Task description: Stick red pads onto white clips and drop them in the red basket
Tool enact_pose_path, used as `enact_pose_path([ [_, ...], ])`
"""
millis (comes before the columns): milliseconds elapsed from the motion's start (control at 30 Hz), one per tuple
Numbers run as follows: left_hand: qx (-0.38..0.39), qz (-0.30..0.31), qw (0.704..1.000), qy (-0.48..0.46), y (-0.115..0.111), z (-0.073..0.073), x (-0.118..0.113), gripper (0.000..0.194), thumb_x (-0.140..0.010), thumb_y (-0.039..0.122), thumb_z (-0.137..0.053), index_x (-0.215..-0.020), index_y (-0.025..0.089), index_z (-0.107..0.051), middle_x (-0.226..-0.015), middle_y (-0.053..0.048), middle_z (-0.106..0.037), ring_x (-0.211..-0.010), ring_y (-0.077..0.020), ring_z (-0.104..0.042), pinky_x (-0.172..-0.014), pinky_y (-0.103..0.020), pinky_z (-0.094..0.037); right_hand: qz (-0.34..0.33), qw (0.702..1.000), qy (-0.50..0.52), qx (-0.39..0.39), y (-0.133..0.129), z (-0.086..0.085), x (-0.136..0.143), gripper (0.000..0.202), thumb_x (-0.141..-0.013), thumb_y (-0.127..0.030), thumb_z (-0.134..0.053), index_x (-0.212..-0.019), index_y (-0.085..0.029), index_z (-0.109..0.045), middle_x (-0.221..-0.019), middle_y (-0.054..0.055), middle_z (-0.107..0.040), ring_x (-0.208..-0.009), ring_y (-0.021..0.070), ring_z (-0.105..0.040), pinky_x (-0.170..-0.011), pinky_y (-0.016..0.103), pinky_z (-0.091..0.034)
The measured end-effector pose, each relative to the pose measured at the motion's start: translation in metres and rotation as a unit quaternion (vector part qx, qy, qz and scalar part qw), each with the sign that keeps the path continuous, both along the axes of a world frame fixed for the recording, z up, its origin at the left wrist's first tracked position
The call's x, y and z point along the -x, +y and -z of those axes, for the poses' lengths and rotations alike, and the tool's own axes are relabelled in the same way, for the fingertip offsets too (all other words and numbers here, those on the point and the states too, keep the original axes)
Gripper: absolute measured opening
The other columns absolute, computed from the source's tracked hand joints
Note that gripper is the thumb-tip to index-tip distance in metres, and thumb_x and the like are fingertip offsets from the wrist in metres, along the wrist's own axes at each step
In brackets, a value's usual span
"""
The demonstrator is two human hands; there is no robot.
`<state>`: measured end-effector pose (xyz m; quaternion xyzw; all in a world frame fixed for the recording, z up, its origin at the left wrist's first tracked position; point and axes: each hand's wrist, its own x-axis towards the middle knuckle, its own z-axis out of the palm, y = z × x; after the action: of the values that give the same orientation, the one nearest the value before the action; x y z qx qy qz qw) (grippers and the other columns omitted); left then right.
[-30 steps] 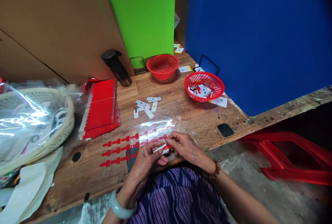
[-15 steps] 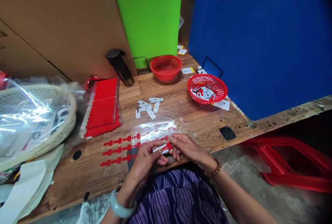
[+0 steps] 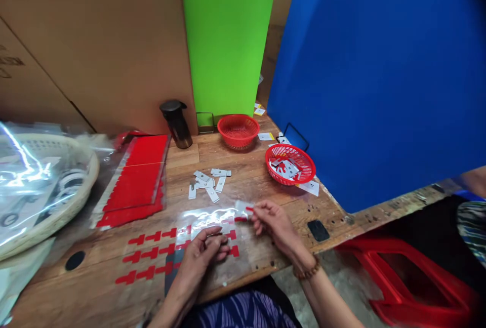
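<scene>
My right hand (image 3: 275, 224) pinches a small pale card with a red tab (image 3: 245, 208), blurred, above the clear plastic sheet's right side. My left hand (image 3: 203, 254) is over the same clear sheet (image 3: 243, 262), its fingers curled together; whether something thin sits between them is hard to make out. Rows of red T-shaped stickers (image 3: 149, 252) lie on the sheet to the left of my left hand and partly beneath it. Beyond the sheet rests a loose pile of grey-white notched cards (image 3: 205, 183).
A red basket (image 3: 290, 164) of cards stands at right, another red basket (image 3: 238, 130) behind. Red sticker sheets (image 3: 132, 176), a dark bottle (image 3: 176, 124) and a white basket (image 3: 85, 181) are leftward. A blue board (image 3: 372, 90) borders the right; a red stool (image 3: 413, 277) stands below.
My hands have separated. The right has moved forward with the card, away from the left, which has stayed low over the sheet. The view has tilted up and shifted right.
</scene>
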<state>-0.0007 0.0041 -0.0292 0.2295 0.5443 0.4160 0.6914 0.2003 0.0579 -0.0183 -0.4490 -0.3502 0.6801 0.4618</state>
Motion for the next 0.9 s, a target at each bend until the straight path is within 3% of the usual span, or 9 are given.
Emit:
enact_pose_path([
  [133, 0.007, -0.024, 1.000, -0.017, 0.000, 0.008, 0.001, 0.053, -0.062, 0.035, -0.078, -0.105, 0.012, -0.056, -0.098, -0.014, -0.069, -0.082, -0.0187, -0.068, -0.078, -0.028, -0.052, 0.212, 0.966, 0.137, -0.047, 0.035, -0.017, -0.028, 0.017, -0.067, -0.022, -0.075, -0.077, -0.017, -0.061, -0.066, -0.002, -0.065, -0.056, 0.0062, -0.059, -0.052, 0.014, -0.050],
  [200, 0.014, -0.038, 0.999, -0.029, 0.000, 0.010, -0.001, 0.051, -0.063, 0.032, -0.078, -0.104, 0.011, -0.056, -0.098, -0.014, -0.069, -0.082, -0.0181, -0.068, -0.078, -0.027, -0.052, 0.251, 0.954, 0.153, -0.055, 0.047, -0.018, -0.032, 0.017, -0.068, -0.024, -0.074, -0.078, -0.018, -0.062, -0.068, -0.002, -0.066, -0.058, 0.0071, -0.060, -0.054, 0.015, -0.051],
  [267, 0.020, -0.052, 0.998, -0.038, 0.001, 0.011, -0.005, 0.049, -0.064, 0.028, -0.078, -0.104, 0.011, -0.056, -0.099, -0.014, -0.068, -0.081, -0.0175, -0.068, -0.077, -0.027, -0.053, 0.206, 0.972, 0.076, -0.083, 0.055, -0.013, -0.025, 0.019, -0.072, -0.030, -0.070, -0.082, -0.017, -0.061, -0.073, 0.001, -0.066, -0.058, 0.0087, -0.060, -0.053, 0.018, -0.051],
  [333, 0.020, -0.061, 0.997, -0.047, 0.003, 0.012, -0.010, 0.047, -0.065, 0.024, -0.077, -0.104, 0.010, -0.056, -0.100, -0.015, -0.068, -0.079, -0.0168, -0.068, -0.076, -0.027, -0.053, 0.106, 0.980, -0.090, -0.141, 0.062, -0.004, -0.010, 0.023, -0.078, -0.037, -0.062, -0.088, -0.017, -0.058, -0.077, 0.003, -0.065, -0.058, 0.0105, -0.060, -0.051, 0.021, -0.050],
  [367, 0.020, -0.065, 0.996, -0.053, 0.004, 0.012, -0.012, 0.045, -0.065, 0.022, -0.077, -0.104, 0.010, -0.056, -0.100, -0.015, -0.068, -0.079, -0.0167, -0.068, -0.076, -0.027, -0.053, 0.054, 0.965, -0.187, -0.175, 0.066, 0.001, 0.000, 0.025, -0.081, -0.040, -0.056, -0.091, -0.017, -0.057, -0.077, 0.003, -0.064, -0.057, 0.0112, -0.060, -0.050, 0.023, -0.050],
  [433, 0.024, -0.075, 0.995, -0.061, 0.005, 0.011, -0.015, 0.044, -0.065, 0.018, -0.076, -0.103, 0.010, -0.056, -0.098, -0.014, -0.068, -0.077, -0.0166, -0.068, -0.074, -0.026, -0.053, 0.005, 0.937, -0.278, -0.209, 0.078, 0.010, 0.018, 0.022, -0.081, -0.036, -0.055, -0.090, -0.017, -0.058, -0.071, 0.002, -0.062, -0.056, 0.0133, -0.058, -0.052, 0.026, -0.049],
  [633, 0.036, -0.090, 0.993, -0.074, 0.007, 0.019, -0.018, 0.040, -0.065, 0.016, -0.076, -0.101, 0.010, -0.058, -0.097, -0.014, -0.068, -0.074, -0.0172, -0.069, -0.069, -0.025, -0.055, -0.033, 0.860, -0.412, -0.298, 0.130, 0.023, 0.054, 0.013, -0.075, -0.017, -0.059, -0.088, -0.015, -0.063, -0.091, 0.007, -0.058, -0.087, 0.0192, -0.053, -0.084, 0.034, -0.041],
  [767, 0.036, -0.093, 0.992, -0.075, 0.008, 0.029, -0.018, 0.041, -0.063, 0.020, -0.079, -0.098, 0.011, -0.060, -0.096, -0.014, -0.069, -0.072, -0.0173, -0.069, -0.063, -0.024, -0.055, -0.071, 0.825, -0.462, -0.318, 0.146, 0.028, 0.066, 0.007, -0.074, -0.015, -0.062, -0.082, -0.015, -0.062, -0.085, 0.006, -0.056, -0.088, 0.0196, -0.049, -0.083, 0.032, -0.037],
  [900, 0.030, -0.084, 0.993, -0.076, 0.008, 0.028, -0.016, 0.046, -0.061, 0.023, -0.080, -0.099, 0.010, -0.059, -0.097, -0.015, -0.069, -0.075, -0.0186, -0.069, -0.064, -0.024, -0.055, -0.088, 0.812, -0.487, -0.310, 0.140, 0.030, 0.067, 0.005, -0.072, -0.014, -0.063, -0.071, -0.015, -0.058, -0.077, 0.004, -0.056, -0.078, 0.0168, -0.048, -0.074, 0.028, -0.036],
])
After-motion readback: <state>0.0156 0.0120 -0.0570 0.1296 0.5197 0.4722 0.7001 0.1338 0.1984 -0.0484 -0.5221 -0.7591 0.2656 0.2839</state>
